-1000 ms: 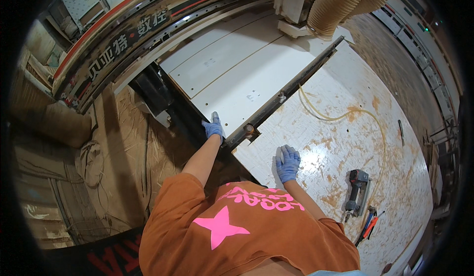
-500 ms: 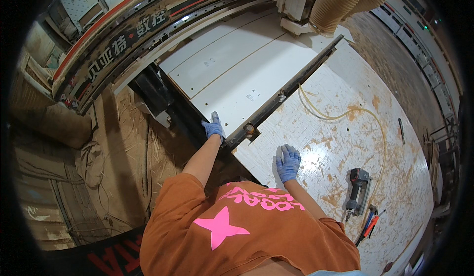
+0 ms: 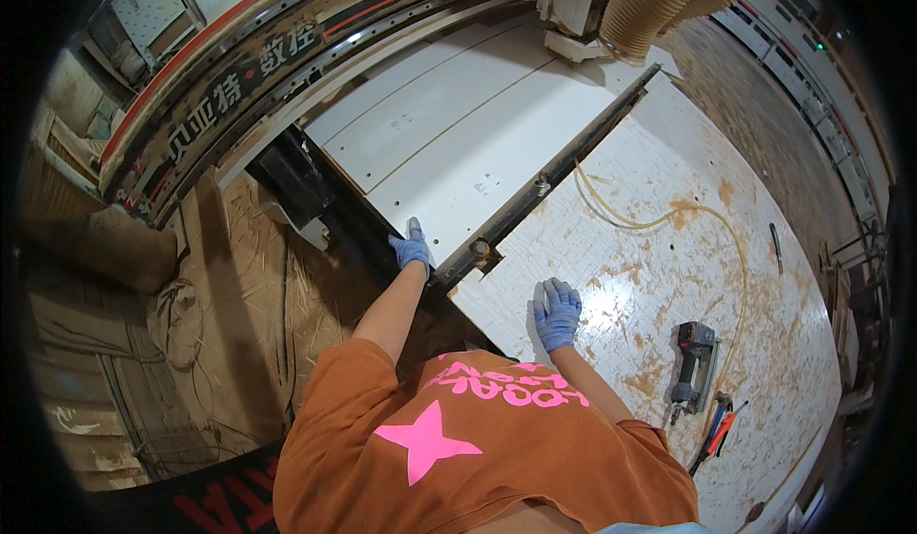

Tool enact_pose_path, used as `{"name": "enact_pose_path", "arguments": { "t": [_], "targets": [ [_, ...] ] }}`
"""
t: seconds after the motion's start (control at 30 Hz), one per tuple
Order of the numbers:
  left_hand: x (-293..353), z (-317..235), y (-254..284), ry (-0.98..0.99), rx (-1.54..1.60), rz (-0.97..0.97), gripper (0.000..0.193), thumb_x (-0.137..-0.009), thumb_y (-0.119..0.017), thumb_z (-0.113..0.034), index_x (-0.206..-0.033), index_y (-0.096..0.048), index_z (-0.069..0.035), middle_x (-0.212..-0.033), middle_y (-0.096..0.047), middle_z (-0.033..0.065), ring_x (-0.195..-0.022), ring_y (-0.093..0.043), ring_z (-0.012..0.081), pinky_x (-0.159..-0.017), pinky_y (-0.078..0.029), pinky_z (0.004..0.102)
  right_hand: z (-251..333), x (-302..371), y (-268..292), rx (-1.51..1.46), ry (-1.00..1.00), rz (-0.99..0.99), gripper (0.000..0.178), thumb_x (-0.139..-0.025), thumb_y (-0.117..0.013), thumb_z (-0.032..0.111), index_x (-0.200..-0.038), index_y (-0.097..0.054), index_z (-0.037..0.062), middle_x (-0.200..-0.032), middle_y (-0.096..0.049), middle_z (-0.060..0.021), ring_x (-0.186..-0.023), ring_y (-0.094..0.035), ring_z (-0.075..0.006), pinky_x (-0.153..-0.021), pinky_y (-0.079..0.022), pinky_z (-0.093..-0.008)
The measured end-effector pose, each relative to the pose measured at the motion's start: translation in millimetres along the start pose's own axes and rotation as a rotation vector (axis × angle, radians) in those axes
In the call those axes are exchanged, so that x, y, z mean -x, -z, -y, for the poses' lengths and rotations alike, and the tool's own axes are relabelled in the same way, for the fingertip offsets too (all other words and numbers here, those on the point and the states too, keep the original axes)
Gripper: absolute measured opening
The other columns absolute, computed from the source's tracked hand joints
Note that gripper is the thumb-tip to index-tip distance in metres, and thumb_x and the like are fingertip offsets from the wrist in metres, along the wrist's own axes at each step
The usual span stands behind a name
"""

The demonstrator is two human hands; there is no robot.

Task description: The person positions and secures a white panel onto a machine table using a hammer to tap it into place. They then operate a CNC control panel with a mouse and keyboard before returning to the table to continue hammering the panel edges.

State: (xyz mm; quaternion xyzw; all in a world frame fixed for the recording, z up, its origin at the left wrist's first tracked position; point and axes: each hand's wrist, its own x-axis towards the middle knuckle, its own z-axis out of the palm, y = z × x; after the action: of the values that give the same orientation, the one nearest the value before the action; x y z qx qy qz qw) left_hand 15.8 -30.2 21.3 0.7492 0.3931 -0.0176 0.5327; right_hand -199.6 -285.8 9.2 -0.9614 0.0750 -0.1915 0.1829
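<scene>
My left hand [image 3: 412, 248], in a blue glove, rests at the near corner of a white panel [image 3: 435, 195] on the machine bed. Its fingers stretch forward along the panel's edge and it holds nothing that I can see. My right hand [image 3: 557, 314], gloved the same way, lies palm down on a white worktable [image 3: 521, 257] with its fingers extended. A black rail [image 3: 564, 166] with bolts runs between panel and table. Right of my right hand lies a black nail gun [image 3: 692, 367], and beside it pliers with orange handles [image 3: 721, 434].
The machine's gantry beam [image 3: 239, 85] crosses the far left. A spindle housing [image 3: 573, 4] with a ribbed tan hose [image 3: 659, 4] stands over the panels' far end. A thin yellow air hose [image 3: 707, 209] curves across the dusty table. A dark slim tool [image 3: 776, 247] lies near its right edge.
</scene>
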Motion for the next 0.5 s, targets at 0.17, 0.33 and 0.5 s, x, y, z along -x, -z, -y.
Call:
{"name": "enact_pose_path", "arguments": {
  "t": [0.17, 0.33, 0.5],
  "targets": [
    [-9, 5, -3, -0.012, -0.038, -0.03, 0.103, -0.078, -0.058, -0.068, -0.15, -0.013, -0.011, -0.142, -0.04, 0.026, -0.126, -0.046, 0.0396, -0.106, -0.036, 0.0436, 0, 0, -1, 0.014, 0.01, -0.001, 0.047, -0.08, -0.064, 0.032, -0.122, -0.057, 0.0113, -0.127, -0.054, -0.0112, -0.12, -0.046, -0.0333, -0.108, -0.028, -0.0488],
    [-5, 2, -2, 0.004, -0.047, -0.011, 0.103, -0.078, -0.058, -0.069, -0.151, -0.013, -0.011, -0.143, -0.039, 0.0262, -0.127, -0.045, 0.0397, -0.107, -0.035, 0.0439, -2, 1, -2, 0.015, 0.005, -0.003, 0.047, -0.081, -0.064, 0.032, -0.123, -0.057, 0.0114, -0.128, -0.053, -0.0112, -0.121, -0.045, -0.0332, -0.108, -0.027, -0.0486],
    [-7, 4, -2, -0.01, -0.033, -0.021, 0.102, -0.078, -0.058, -0.068, -0.15, -0.014, -0.011, -0.143, -0.039, 0.0261, -0.127, -0.045, 0.0399, -0.107, -0.035, 0.0437, 0, 1, -2, 0.014, -0.002, -0.002, 0.047, -0.081, -0.063, 0.032, -0.123, -0.057, 0.0118, -0.128, -0.053, -0.0107, -0.121, -0.046, -0.0331, -0.108, -0.027, -0.0488]
  ]
}}
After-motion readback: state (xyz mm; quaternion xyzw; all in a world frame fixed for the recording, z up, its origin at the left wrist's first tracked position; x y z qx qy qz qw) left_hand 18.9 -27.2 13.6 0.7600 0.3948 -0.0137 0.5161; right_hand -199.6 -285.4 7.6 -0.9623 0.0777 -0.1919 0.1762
